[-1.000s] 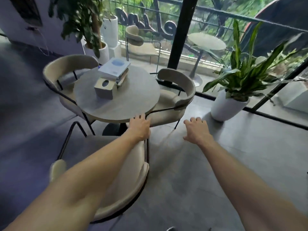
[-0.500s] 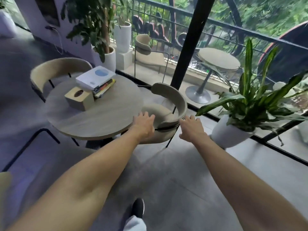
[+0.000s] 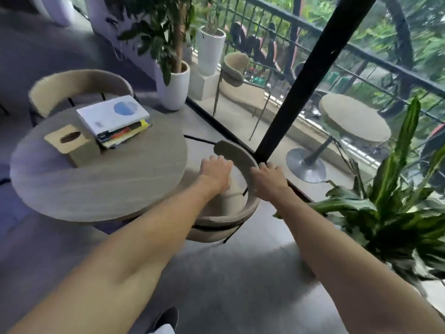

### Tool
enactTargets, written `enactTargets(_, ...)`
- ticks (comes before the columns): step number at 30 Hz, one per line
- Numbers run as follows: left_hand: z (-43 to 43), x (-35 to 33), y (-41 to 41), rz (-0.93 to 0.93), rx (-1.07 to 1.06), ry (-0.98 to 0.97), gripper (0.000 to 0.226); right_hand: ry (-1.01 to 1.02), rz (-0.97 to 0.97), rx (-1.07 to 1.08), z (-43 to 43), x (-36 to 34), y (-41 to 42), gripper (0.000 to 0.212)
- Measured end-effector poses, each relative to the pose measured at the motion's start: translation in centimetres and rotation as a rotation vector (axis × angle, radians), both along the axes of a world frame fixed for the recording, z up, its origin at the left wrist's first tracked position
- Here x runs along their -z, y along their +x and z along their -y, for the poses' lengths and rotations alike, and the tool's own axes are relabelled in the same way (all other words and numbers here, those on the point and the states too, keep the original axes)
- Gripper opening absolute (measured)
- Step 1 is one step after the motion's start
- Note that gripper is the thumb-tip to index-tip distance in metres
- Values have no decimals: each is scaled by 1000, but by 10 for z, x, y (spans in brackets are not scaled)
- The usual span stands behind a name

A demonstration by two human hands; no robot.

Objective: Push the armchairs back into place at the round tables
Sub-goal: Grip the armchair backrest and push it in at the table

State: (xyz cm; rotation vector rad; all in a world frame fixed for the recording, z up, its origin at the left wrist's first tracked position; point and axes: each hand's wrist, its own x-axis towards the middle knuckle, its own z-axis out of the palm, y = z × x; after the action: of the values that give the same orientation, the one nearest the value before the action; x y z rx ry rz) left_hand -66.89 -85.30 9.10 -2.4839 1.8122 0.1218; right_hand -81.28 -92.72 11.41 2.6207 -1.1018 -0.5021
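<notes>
A beige armchair (image 3: 240, 154) with a curved backrest and thin black legs stands at the right side of the round wooden table (image 3: 96, 186), its seat partly under the tabletop. My left hand (image 3: 215, 172) lies over the seat, fingers curled against the inner side of the backrest. My right hand (image 3: 268, 182) is closed over the backrest's top rim from the outside. A second beige armchair (image 3: 79, 83) sits tucked in at the table's far left side.
A tissue box (image 3: 72, 143) and a stack of books (image 3: 113, 116) lie on the table. A black post (image 3: 301, 80) stands just behind the armchair. A leafy potted plant (image 3: 397, 213) is close on the right and a white planter (image 3: 173, 90) behind the table. Another table (image 3: 354, 119) and chair (image 3: 236, 66) stand beyond the glass.
I have stepped from the near armchair around to the right-hand one. Both hands travelled forward, from open in the air to resting on its backrest.
</notes>
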Motion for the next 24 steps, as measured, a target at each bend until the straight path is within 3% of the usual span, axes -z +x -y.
enactTargets(5, 63, 18, -29, 37, -153, 90, 35, 10, 7, -195, 74, 26, -2, 48)
enactTargets(13, 124, 38, -70, -91, -479, 51, 31, 109, -17, -482, 146, 50, -6, 49)
enactTargets(24, 133, 77, -38, -78, -781, 98, 32, 163, -140, -830, 200, 71, 80, 55)
